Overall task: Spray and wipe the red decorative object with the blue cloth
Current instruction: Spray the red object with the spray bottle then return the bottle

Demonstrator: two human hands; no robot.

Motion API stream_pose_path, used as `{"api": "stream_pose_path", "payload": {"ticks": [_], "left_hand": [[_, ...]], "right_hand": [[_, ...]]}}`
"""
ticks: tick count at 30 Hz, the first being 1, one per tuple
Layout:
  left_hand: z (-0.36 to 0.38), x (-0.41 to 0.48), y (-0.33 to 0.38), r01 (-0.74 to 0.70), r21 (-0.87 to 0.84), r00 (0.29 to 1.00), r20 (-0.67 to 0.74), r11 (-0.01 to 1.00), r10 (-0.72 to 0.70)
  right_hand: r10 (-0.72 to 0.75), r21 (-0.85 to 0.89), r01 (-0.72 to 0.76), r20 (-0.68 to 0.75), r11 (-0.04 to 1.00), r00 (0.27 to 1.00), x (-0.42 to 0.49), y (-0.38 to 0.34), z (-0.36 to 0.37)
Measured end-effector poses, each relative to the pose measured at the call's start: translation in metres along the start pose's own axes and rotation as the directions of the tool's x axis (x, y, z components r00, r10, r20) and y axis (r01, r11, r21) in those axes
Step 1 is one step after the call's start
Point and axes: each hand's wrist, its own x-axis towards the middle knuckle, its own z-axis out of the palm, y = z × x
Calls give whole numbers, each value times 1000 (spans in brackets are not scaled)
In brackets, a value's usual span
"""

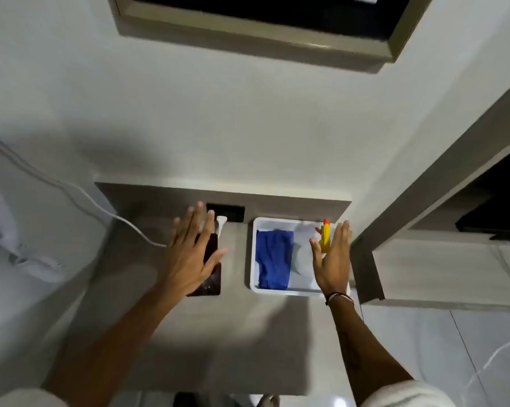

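Both our arms reach out over the grey tabletop (218, 333). Our left hand (190, 254) is flat with fingers spread, gripping nothing, hovering over the dark red decorative object (212, 277) that lies near the back edge, left of the white tray (255, 259). Our right hand (333, 259) is open too, fingers straight, over the tray's right side. Inside the tray, the blue cloth (274, 259) sits crumpled on the left, and the yellow spray bottle (325, 237) with its orange tip is by the back right corner.
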Motion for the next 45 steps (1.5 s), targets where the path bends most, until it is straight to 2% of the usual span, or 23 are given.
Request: {"api": "stream_pose_path", "payload": {"ticks": [4,7,13,18,22,25,27,31,35,40,45], "left_hand": [[17,-23,-11,1,15,998,69,1000,-3],[18,-27,-13,-12,15,994,111,1000,10],[18,-30,-19,-23,-11,985,173,1000,25],[15,-24,-20,-36,-48,992,119,998,41],[7,-23,-23,-29,-178,986,157,984,58],[0,-29,-33,75,-311,979,203,947,-11],[-6,-37,-45,177,-392,968,236,903,-87],[-17,-57,-68,293,-525,951,249,799,-184],[-23,-77,-84,346,-549,935,274,761,-227],[-21,-94,-96,368,-532,926,281,762,-252],[-21,-97,-98,360,-514,930,263,778,-257]], "right_hand": [[163,116,-162,4,980,987,-1,8,21],[202,231,-186,-46,955,978,4,5,35],[99,286,-70,-89,956,991,13,4,48],[75,281,-56,-58,958,995,15,-1,49],[40,329,-5,-99,944,994,6,-17,42],[-75,378,125,-142,917,987,-2,-37,31],[-177,421,203,-100,884,979,-13,-53,25],[-259,506,160,131,847,957,-49,-82,22],[-348,543,78,416,836,840,-87,-102,32],[-398,611,0,516,792,759,-116,-121,52],[-388,546,27,560,838,732,-129,-137,70]]}}
